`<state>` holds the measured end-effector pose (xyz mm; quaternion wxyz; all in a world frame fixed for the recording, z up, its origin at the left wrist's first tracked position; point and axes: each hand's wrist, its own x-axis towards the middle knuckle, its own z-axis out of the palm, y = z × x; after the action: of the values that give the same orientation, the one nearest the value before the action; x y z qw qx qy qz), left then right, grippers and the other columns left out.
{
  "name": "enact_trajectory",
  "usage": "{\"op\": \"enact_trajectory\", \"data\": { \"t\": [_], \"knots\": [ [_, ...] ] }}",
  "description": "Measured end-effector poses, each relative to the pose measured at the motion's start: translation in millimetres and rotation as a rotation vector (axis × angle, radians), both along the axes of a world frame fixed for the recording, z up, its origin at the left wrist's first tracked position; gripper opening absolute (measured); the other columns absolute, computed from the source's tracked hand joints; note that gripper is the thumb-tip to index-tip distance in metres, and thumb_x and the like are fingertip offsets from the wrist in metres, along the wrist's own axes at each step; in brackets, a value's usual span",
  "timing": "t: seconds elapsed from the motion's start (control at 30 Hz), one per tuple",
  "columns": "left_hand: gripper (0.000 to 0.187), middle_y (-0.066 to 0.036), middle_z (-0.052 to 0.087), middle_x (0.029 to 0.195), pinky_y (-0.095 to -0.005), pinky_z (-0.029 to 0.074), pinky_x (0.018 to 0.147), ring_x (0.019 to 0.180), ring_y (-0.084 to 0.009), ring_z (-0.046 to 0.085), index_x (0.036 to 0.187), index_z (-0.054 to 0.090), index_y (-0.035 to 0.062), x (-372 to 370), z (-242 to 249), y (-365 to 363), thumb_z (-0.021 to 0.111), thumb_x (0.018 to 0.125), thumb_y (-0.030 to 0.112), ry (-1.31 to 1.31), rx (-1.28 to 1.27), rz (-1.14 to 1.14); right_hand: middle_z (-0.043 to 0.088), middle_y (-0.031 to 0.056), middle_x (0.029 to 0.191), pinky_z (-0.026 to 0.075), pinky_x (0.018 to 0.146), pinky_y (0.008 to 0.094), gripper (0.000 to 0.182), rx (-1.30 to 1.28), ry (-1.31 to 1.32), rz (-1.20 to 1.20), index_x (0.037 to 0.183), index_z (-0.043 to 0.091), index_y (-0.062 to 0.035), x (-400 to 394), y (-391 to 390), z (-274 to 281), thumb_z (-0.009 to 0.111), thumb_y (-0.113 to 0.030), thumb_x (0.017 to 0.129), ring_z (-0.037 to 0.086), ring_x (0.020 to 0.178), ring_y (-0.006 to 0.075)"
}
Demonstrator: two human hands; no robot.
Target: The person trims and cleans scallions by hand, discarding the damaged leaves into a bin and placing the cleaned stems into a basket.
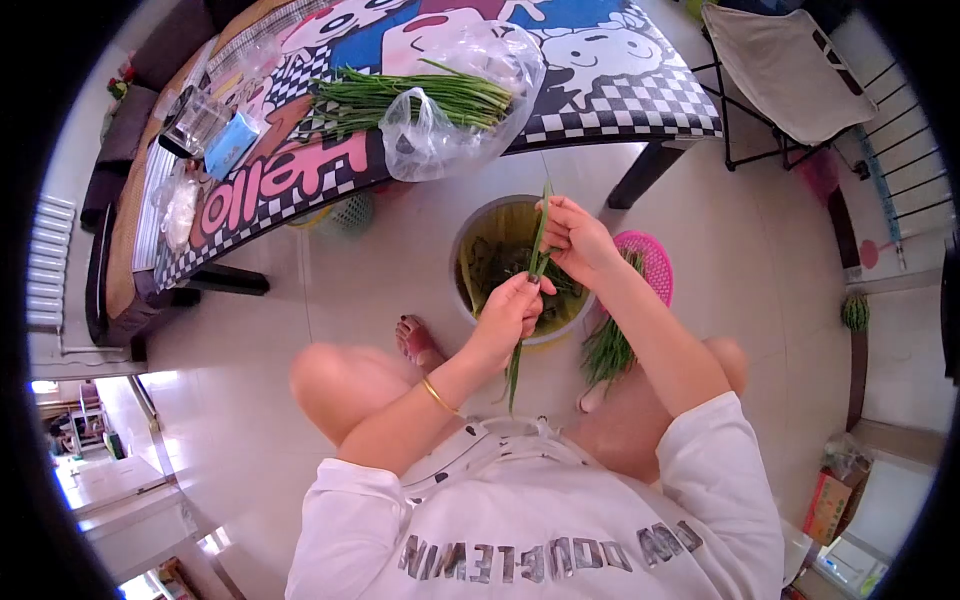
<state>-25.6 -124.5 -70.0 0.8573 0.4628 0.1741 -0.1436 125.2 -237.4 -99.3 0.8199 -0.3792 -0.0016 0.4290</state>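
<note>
My left hand (510, 312) is closed round a few long green chives (541, 262), whose leaf ends hang down below it. Higher up, my right hand (574, 238) pinches the same chives near their upper end. Both hands are above a round bin (463, 290) lined with a yellowish bag, with dark green scraps inside. To the right of the bin, more chives (608, 350) lie over the side of a pink basket (655, 262), partly hidden by my right forearm. A large bunch of chives (415, 100) rests on the table in a clear plastic bag (440, 150).
The table (625, 125) has a cartoon-print cover and dark legs. A blue packet (232, 145) and a clear container (195, 122) stand on its left side. Under it is a pale green basket (345, 215). A folding chair (790, 80) stands at the upper right.
</note>
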Motion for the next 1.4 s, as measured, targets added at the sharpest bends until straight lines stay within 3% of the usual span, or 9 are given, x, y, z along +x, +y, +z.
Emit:
{"op": "enact_trajectory", "data": {
  "t": [0.13,0.33,0.43,0.53,0.83,0.93,1.13,1.4],
  "knots": [
    [0.021,0.01,0.029,0.063,-0.0194,0.019,0.048,0.052,-0.0021,0.023,0.097,0.053,0.009,-2,-13,0,0.042,0.102,0.027,0.037,0.014,-0.004,0.054,-0.0054,0.072,0.033,0.059,0.0216,0.015,-0.421,-0.12,0.048,0.105,0.061,-0.0083,-5,-2,6,0.05,-0.016,0.098,0.046,0.067,0.0052],
    [0.021,0.01,0.029,0.062,-0.0199,0.019,0.048,0.051,-0.0018,0.022,0.097,0.053,0.0096,-9,-15,2,0.042,0.102,0.027,0.047,0.032,0.005,0.068,-0.0008,0.104,0.04,0.068,0.024,0.028,-0.756,-0.395,0.206,0.117,0.065,-0.0092,2,-11,-17,0.048,-0.016,0.096,0.056,0.087,0.0079],
    [0.021,0.01,0.03,0.062,-0.02,0.019,0.048,0.051,-0.0017,0.023,0.097,0.053,0.0097,-10,-19,2,0.042,0.102,0.026,0.063,0.044,0.015,0.068,0.0009,0.107,0.04,0.073,0.0266,0.031,-0.697,-0.418,0.094,0.117,0.066,-0.0085,-4,-9,2,0.047,-0.021,0.096,0.057,0.093,0.0103],
    [0.02,0.01,0.03,0.062,-0.0202,0.019,0.048,0.051,-0.0019,0.023,0.097,0.053,0.0095,-11,-24,1,0.042,0.102,0.026,0.073,0.053,0.012,0.068,0.0013,0.107,0.039,0.078,0.0283,0.034,-0.561,-0.453,0.127,0.115,0.066,-0.0078,-3,-11,10,0.047,-0.026,0.095,0.056,0.094,0.0109],
    [0.02,0.01,0.03,0.062,-0.0204,0.018,0.047,0.051,-0.0021,0.024,0.097,0.055,0.0097,-7,-29,-3,0.043,0.101,0.024,0.095,0.092,-0.002,0.07,0.0016,0.098,0.039,0.075,0.0227,0.027,-0.517,-0.408,0.134,0.114,0.067,-0.0074,-8,-10,19,0.054,-0.025,0.097,0.058,0.092,0.0081],
    [0.02,0.01,0.03,0.063,-0.0203,0.018,0.047,0.052,-0.002,0.024,0.097,0.055,0.0097,-7,-31,-7,0.043,0.101,0.025,0.093,0.092,-0.007,0.069,0.002,0.097,0.041,0.081,0.0264,0.029,-0.456,-0.342,0.111,0.114,0.065,-0.0075,-9,-11,17,0.05,-0.025,0.098,0.058,0.091,0.0102],
    [0.02,0.01,0.031,0.063,-0.0199,0.019,0.047,0.052,-0.0016,0.024,0.099,0.055,0.0098,-5,-33,-8,0.044,0.101,0.026,0.077,0.078,-0.005,0.064,0.0134,0.113,0.045,0.089,0.0306,0.041,-0.232,-0.14,0.174,0.131,0.049,0.0033,-4,-17,22,0.041,-0.009,0.093,0.061,0.103,0.02],
    [0.02,0.01,0.03,0.063,-0.0206,0.018,0.048,0.052,-0.0023,0.024,0.098,0.055,0.0105,-3,-37,-11,0.043,0.101,0.026,0.079,0.058,0.009,0.062,0.0158,0.117,0.043,0.099,0.033,0.05,-0.256,-0.285,0.22,0.134,0.048,0.0052,-11,-17,21,0.042,0.005,0.083,0.059,0.112,0.022]
  ]
}}
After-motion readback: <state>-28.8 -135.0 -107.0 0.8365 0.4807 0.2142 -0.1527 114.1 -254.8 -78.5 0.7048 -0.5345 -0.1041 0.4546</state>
